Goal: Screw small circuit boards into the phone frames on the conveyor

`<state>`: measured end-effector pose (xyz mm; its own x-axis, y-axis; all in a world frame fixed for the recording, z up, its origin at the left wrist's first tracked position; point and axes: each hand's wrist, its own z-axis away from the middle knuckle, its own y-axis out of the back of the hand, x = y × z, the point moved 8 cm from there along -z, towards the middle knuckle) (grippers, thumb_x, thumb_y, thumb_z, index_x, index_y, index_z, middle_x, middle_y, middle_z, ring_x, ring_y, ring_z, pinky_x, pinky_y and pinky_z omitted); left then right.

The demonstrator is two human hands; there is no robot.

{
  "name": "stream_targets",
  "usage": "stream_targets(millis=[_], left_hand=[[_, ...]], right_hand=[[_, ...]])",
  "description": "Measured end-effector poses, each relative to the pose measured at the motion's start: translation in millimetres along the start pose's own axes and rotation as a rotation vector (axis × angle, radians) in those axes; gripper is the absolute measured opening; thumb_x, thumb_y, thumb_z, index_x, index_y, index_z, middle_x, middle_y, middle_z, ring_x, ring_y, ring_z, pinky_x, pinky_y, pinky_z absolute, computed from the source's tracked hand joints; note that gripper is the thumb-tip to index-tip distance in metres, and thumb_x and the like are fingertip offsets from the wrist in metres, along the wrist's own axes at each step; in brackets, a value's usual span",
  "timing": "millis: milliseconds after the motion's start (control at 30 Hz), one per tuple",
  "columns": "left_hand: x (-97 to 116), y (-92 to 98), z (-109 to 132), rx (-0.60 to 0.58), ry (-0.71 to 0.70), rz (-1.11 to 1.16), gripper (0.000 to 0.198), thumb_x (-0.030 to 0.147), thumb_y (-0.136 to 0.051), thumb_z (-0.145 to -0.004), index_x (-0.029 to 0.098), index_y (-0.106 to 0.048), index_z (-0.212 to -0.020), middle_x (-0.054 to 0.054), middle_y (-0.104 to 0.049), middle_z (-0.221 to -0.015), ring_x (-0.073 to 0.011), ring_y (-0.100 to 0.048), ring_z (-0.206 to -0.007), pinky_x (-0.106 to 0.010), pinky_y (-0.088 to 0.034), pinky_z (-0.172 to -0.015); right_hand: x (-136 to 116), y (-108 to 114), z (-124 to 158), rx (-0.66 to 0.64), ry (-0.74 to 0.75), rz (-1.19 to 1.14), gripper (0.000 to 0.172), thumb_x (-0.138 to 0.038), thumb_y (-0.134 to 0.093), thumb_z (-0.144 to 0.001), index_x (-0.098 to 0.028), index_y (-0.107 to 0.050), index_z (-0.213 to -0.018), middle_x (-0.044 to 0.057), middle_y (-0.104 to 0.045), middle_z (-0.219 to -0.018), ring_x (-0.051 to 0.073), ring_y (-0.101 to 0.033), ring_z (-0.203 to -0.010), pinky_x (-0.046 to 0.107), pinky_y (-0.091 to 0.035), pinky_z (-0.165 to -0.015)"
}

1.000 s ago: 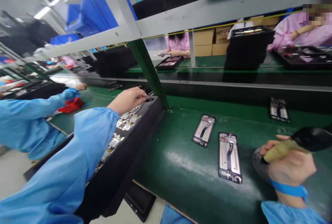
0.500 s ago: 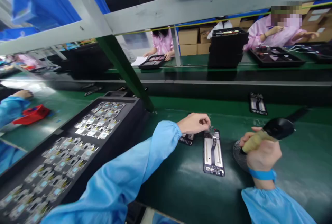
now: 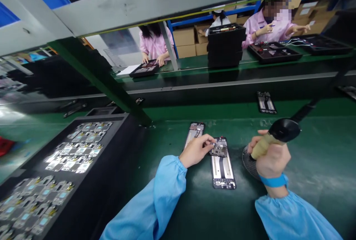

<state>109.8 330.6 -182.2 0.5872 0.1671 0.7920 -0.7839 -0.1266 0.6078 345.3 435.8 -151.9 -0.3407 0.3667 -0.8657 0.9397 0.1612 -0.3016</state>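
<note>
Green belt: left hand [image 3: 196,151] now presses circuit board [image 3: 219,148] onto phone frame [image 3: 222,165].

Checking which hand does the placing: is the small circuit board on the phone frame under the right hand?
No, the left hand pinches the circuit board onto the phone frame.

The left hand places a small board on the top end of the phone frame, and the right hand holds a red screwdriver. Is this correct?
Not quite. In the head view the tool in the right hand is black with a yellowish grip, not red. The left hand does touch the small board on the phone frame.
</note>
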Motion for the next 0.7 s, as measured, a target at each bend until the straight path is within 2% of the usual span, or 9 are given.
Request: stream_targets(millis=[67, 133, 233, 367, 467, 700], left_hand=[[4, -0.8, 3, 0.029, -0.045, -0.06, 0.012, 0.021, -0.069, -0.101, 0.025, -0.076, -0.111, 0.0, -0.076, -0.1, -0.0179, -0.072, -0.096, -0.028, -0.056, -0.089], [11, 2.8, 6, 0.112, -0.124, -0.166, 0.012, 0.022, -0.07, -0.103, 0.025, -0.077, -0.111, -0.002, -0.075, -0.107, -0.0192, -0.071, -0.104, -0.03, -0.056, -0.096], [17, 4.9, -1, 0.171, -0.204, -0.34, 0.013, 0.023, -0.065, -0.107, 0.024, -0.077, -0.112, -0.005, -0.073, -0.112, -0.0205, -0.069, -0.112, -0.032, -0.055, -0.103], [16, -1.6, -27, 0.076, -0.244, -0.449, 0.01, 0.019, -0.066, -0.106, 0.022, -0.074, -0.112, -0.005, -0.075, -0.119, -0.0217, -0.069, -0.114, -0.035, -0.053, -0.107], [17, -6.4, -43, 0.004, -0.277, -0.484, 0.008, 0.018, -0.067, -0.105, 0.022, -0.074, -0.105, -0.004, -0.076, -0.114, -0.0213, -0.07, -0.109, -0.034, -0.053, -0.104], [17, -12.6, -57, -0.123, -0.297, -0.559, 0.009, 0.023, -0.065, -0.108, 0.021, -0.07, -0.102, -0.005, -0.072, -0.107, -0.0223, -0.067, -0.105, -0.034, -0.051, -0.1]], right_hand=[[-1, 0, 0, 0.007, 0.011, 0.001, 0.058, -0.079, -0.061, -0.093, -0.023, -0.069, -0.108, 0.001, -0.062, -0.064, 0.021, -0.055, -0.042, 0.036, -0.043, -0.041], [-2, 1, 0, 0.019, 0.011, 0.0, 0.059, -0.08, -0.061, -0.093, -0.023, -0.068, -0.107, 0.002, -0.061, -0.063, 0.022, -0.054, -0.042, 0.036, -0.043, -0.04], [1, 0, 0, 0.013, -0.012, -0.013, 0.057, -0.078, -0.062, -0.093, -0.023, -0.068, -0.108, 0.002, -0.062, -0.065, 0.021, -0.055, -0.043, 0.036, -0.043, -0.041], [3, 1, 1, 0.0, -0.008, -0.022, 0.056, -0.076, -0.062, -0.095, -0.022, -0.068, -0.11, 0.002, -0.063, -0.066, 0.02, -0.055, -0.044, 0.035, -0.044, -0.042], [2, 1, 1, -0.005, 0.01, -0.019, 0.057, -0.075, -0.061, -0.097, -0.02, -0.066, -0.111, 0.001, -0.062, -0.065, 0.019, -0.056, -0.044, 0.032, -0.044, -0.041], [-4, -3, 0, -0.032, 0.045, 0.002, 0.061, -0.076, -0.06, -0.098, -0.017, -0.063, -0.113, 0.0, -0.062, -0.062, 0.017, -0.056, -0.042, 0.029, -0.045, -0.041]])
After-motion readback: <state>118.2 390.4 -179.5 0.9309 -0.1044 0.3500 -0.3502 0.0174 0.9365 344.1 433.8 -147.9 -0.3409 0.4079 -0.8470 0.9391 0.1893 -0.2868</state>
